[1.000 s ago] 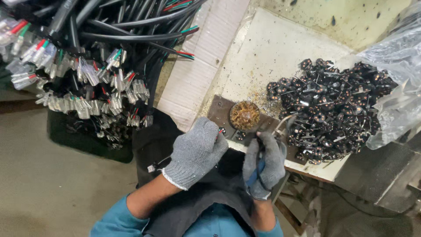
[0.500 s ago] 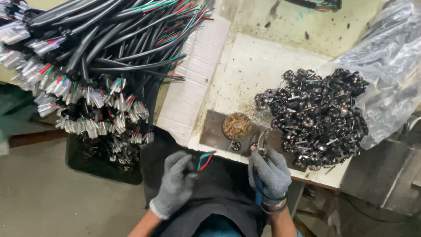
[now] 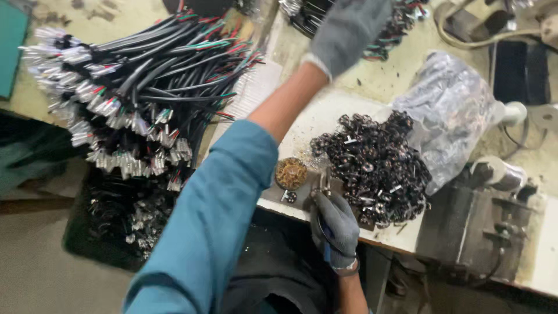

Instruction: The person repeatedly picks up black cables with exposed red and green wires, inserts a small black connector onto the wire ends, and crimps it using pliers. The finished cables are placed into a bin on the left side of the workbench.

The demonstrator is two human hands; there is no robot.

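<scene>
My left hand [image 3: 347, 30], in a grey knit glove, is stretched far forward at the top of the view, over a second heap of cables [image 3: 401, 23]. It is blurred, and I cannot tell whether it holds anything. My right hand [image 3: 335, 225], also gloved, stays at the bench's near edge and grips blue-handled pliers [image 3: 323, 185]. The plier tips point at a dark metal plate [image 3: 302, 192] beside a round brass-coloured wad [image 3: 290, 173]. A pile of small black parts [image 3: 372, 163] lies just right of the pliers.
A big bundle of black cables with red and green cores and metal terminals [image 3: 133, 99] lies on the left of the bench. A crumpled clear plastic bag [image 3: 447, 110] sits behind the black parts. A dark bin [image 3: 110, 221] stands below the bench; a metal fixture [image 3: 488, 227] is at right.
My left hand has left my lap, where it held a short cable, and swung up and forward to the far side of the bench. My right hand has stayed put with the pliers.
</scene>
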